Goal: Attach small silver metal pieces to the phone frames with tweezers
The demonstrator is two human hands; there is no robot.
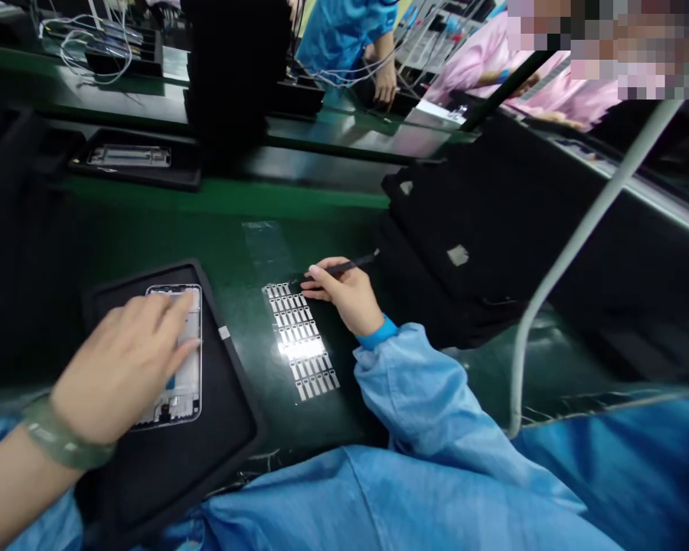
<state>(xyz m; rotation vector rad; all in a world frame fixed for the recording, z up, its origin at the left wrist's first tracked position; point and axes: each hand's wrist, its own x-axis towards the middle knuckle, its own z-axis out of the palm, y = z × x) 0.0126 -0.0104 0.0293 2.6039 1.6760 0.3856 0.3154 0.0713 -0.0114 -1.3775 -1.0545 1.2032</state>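
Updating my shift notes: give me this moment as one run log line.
left hand: on phone frame in tray | right hand: holding tweezers, tip near metal tabs

One bare left hand, one bare right hand, one slim black pair of tweezers, one silver-edged phone frame, one black rectangular tray, one grid of small silver metal strips (too many to count exactly).
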